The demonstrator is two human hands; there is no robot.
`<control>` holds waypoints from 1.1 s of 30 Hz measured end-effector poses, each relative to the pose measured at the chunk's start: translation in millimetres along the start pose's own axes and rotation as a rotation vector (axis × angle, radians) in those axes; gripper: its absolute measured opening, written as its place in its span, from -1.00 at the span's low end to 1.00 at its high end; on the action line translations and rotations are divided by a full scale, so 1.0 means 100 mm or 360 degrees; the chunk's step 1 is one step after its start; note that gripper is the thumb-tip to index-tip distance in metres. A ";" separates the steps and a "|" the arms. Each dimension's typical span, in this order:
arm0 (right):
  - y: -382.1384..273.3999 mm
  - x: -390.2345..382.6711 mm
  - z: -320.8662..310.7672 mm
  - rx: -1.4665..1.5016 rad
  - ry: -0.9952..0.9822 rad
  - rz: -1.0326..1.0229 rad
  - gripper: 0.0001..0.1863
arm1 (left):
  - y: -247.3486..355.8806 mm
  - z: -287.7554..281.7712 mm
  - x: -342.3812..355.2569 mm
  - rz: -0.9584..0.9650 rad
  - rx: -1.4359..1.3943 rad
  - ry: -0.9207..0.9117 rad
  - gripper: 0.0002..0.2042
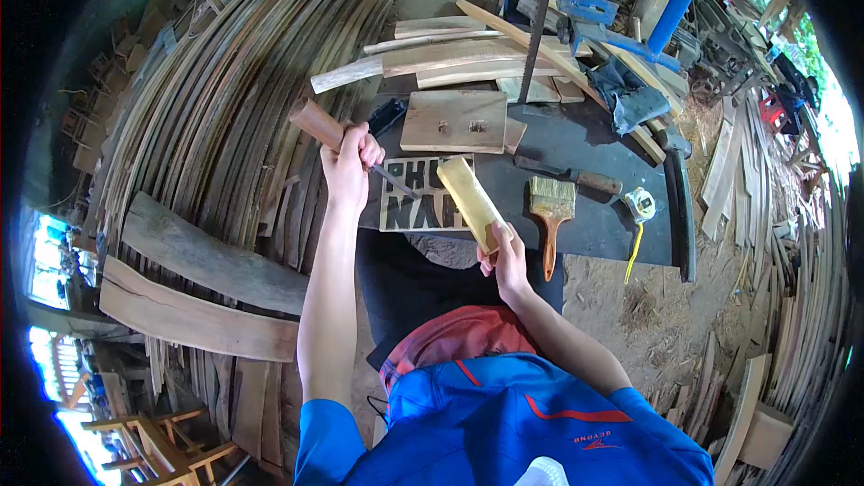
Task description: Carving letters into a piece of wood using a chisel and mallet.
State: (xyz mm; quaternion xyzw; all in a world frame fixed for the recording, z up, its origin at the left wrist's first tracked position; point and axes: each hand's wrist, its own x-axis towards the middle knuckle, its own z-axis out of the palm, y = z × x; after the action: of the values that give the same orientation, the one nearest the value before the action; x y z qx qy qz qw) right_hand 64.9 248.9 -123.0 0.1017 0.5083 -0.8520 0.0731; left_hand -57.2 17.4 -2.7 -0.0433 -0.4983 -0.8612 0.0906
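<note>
My left hand (349, 160) is closed around the wooden handle (315, 121) of a chisel. Its thin metal shaft (396, 183) slants down to the right over a pale board with dark letters (402, 216). In my right hand (506, 261) is the near end of a yellow rectangular block (474, 202), which is tilted across the board's right side. The chisel's tip lies close to the block; whether they touch I cannot tell. Right of the block, a paintbrush (551, 202) with a brown handle lies at the edge of the dark worktable (594, 238).
A wooden board with two holes (454, 121) lies beyond the lettered board. Rightward are a wooden-handled tool (594, 182), a tape measure (639, 205) and a dark cloth (630, 97). A saw blade (538, 31) stands upright by a blue machine (585, 9). Long wooden strips (207, 90) fill the left.
</note>
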 end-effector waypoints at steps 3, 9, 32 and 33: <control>0.00 -0.01 0.01 -0.0002 0.0004 0.0027 -0.65 | 0.00 -0.01 0.00 0.0030 0.0062 0.0031 -0.67; -0.01 -0.01 0.00 -0.0012 0.0022 0.0047 -0.64 | -0.03 0.03 0.04 -0.0039 0.0033 0.0045 -0.66; 0.03 0.03 -0.02 -0.0021 -0.0019 0.0005 -0.62 | -0.11 0.28 0.07 0.0001 0.0217 -0.0005 -0.65; 0.04 0.02 -0.02 -0.0027 -0.0017 0.0003 -0.62 | -0.12 0.27 0.06 0.0001 0.0208 -0.0006 -0.64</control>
State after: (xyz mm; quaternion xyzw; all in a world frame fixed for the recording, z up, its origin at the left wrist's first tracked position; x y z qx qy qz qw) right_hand 64.0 249.1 -128.0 0.0970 0.5150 -0.8481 0.0773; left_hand -65.5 45.8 1.5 -0.0391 -0.5536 -0.8267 0.0926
